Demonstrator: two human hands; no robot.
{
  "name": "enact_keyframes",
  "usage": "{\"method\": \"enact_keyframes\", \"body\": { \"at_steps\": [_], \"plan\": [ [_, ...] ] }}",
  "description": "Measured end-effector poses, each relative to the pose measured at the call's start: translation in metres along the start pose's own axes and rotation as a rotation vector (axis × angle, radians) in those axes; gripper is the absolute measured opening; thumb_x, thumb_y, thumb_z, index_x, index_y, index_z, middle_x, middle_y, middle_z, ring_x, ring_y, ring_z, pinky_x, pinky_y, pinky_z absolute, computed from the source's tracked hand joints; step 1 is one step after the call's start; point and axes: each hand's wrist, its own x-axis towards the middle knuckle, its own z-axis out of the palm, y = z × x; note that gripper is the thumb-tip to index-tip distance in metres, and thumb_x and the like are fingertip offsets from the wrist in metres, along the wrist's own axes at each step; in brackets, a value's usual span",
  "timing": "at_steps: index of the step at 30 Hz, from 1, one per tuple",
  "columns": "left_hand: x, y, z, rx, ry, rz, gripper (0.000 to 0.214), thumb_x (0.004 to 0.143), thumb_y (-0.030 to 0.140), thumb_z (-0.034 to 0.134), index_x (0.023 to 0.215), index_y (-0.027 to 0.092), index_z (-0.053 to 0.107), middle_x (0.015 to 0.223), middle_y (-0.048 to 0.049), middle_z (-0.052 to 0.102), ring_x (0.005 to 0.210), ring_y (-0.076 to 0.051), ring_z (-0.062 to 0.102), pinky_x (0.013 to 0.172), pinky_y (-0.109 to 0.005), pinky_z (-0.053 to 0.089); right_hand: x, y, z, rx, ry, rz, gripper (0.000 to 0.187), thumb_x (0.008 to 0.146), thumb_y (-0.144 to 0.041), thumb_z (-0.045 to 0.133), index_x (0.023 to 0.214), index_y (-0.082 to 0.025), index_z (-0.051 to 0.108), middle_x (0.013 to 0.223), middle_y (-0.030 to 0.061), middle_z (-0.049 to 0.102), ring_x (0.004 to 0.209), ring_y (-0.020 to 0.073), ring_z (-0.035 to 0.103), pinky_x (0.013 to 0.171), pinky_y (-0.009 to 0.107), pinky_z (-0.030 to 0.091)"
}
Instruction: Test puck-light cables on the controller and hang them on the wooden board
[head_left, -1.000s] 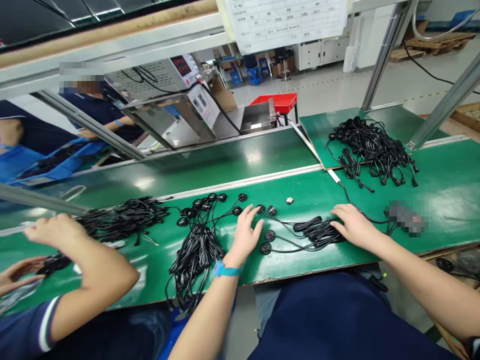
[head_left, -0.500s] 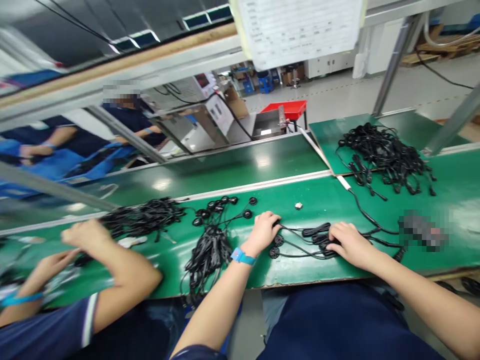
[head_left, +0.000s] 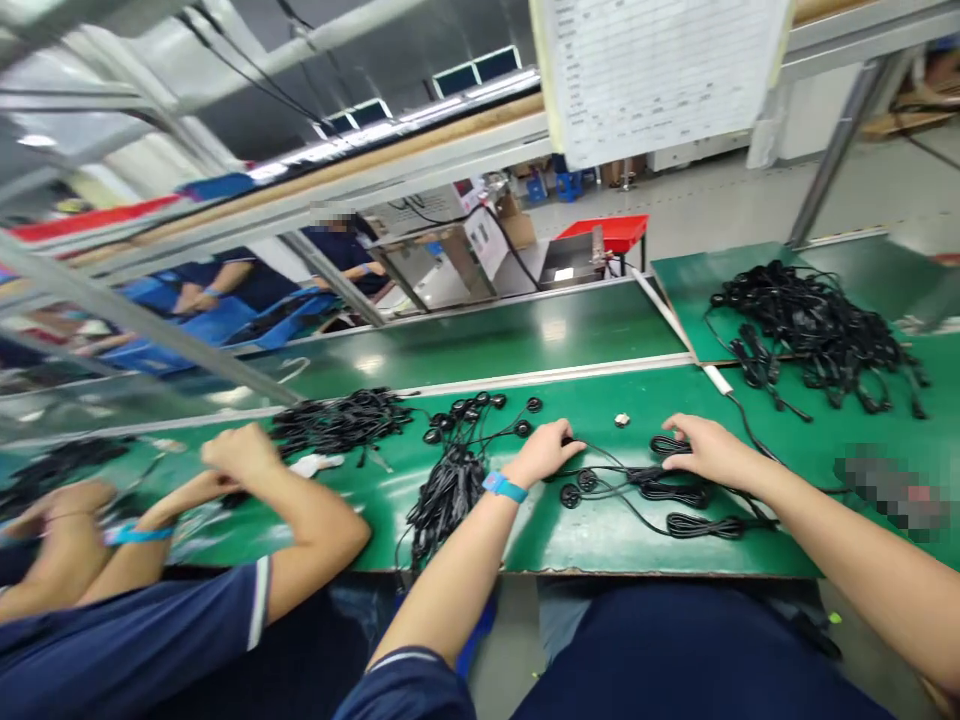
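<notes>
My left hand is closed on the round black end of a cable, which it holds just above the green bench. Two round black cable ends lie beside its fingers. My right hand has its thumb and fingers around a coiled black cable bundle. Just below that hand, another coiled bundle rests on the bench. A third tied bundle lies nearer the front edge.
Black cables are piled at left centre, farther back left and at back right. A small white piece lies behind my hands. A power cord runs right to a blurred-out object. A co-worker's arm works close on my left.
The camera view has swung left, so everything sits farther right. The cable bundles under my right hand have spread apart, one now nearer the front edge. My left hand still grips its cable end.
</notes>
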Motion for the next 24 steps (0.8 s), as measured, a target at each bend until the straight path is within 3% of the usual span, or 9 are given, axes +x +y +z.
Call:
{"method": "enact_keyframes", "body": {
  "at_steps": [4, 7, 10, 13, 18, 24],
  "plan": [
    [0.005, -0.009, -0.006, -0.044, -0.073, 0.021, 0.03, 0.088, 0.048, 0.067, 0.081, 0.02, 0.058, 0.07, -0.0007, 0.063, 0.063, -0.019, 0.056, 0.06, -0.029, 0.037, -0.009, -0.001, 0.004, -0.078, -0.074, -0.007, 0.027, 0.083, -0.014, 0.076, 0.107, -0.021, 0.065, 0.105, 0.0033, 0.067, 0.097, 0.0211, 0.064, 0.081, 0.027, 0.047],
    [-0.007, -0.009, -0.008, -0.056, -0.005, 0.057, 0.03, 0.089, 0.049, 0.066, 0.085, 0.02, 0.058, 0.076, -0.0018, 0.064, 0.068, -0.02, 0.058, 0.065, -0.03, 0.041, -0.021, -0.004, 0.013, -0.129, -0.065, 0.001, 0.023, 0.089, -0.01, 0.07, 0.11, -0.019, 0.067, 0.104, 0.0067, 0.066, 0.097, 0.0233, 0.063, 0.082, 0.03, 0.046],
    [-0.029, -0.004, -0.009, -0.05, 0.18, 0.126, 0.028, 0.092, 0.048, 0.063, 0.094, 0.02, 0.06, 0.089, -0.0047, 0.065, 0.08, -0.021, 0.06, 0.075, -0.033, 0.046, -0.034, -0.01, 0.022, -0.168, -0.024, -0.004, 0.021, 0.095, -0.013, 0.065, 0.116, -0.017, 0.067, 0.105, 0.0102, 0.064, 0.102, 0.0268, 0.061, 0.088, 0.035, 0.046],
    [-0.048, -0.003, -0.01, -0.057, 0.273, 0.112, 0.029, 0.091, 0.049, 0.065, 0.098, 0.021, 0.06, 0.089, -0.0041, 0.064, 0.078, -0.02, 0.059, 0.074, -0.032, 0.048, -0.044, -0.014, 0.027, -0.225, 0.046, -0.041, 0.021, 0.1, -0.018, 0.061, 0.12, -0.018, 0.066, 0.106, 0.0105, 0.063, 0.103, 0.0274, 0.06, 0.089, 0.037, 0.047],
    [-0.06, 0.002, -0.014, -0.074, 0.304, 0.028, 0.029, 0.088, 0.046, 0.07, 0.095, 0.02, 0.06, 0.084, -0.0023, 0.062, 0.071, -0.018, 0.057, 0.068, -0.032, 0.047, -0.045, -0.011, 0.025, -0.237, 0.105, -0.08, 0.022, 0.098, -0.018, 0.063, 0.119, -0.018, 0.066, 0.107, 0.0099, 0.065, 0.104, 0.0268, 0.062, 0.09, 0.037, 0.05],
    [-0.089, 0.017, -0.007, -0.075, 0.275, 0.051, 0.024, 0.094, 0.042, 0.064, 0.098, 0.021, 0.055, 0.089, -0.0021, 0.059, 0.075, -0.018, 0.056, 0.07, -0.031, 0.046, -0.044, 0.002, 0.025, -0.254, -0.032, -0.023, 0.014, 0.096, -0.028, 0.07, 0.108, -0.02, 0.069, 0.1, 0.0074, 0.069, 0.09, 0.0264, 0.066, 0.078, 0.035, 0.051]
  ]
}}
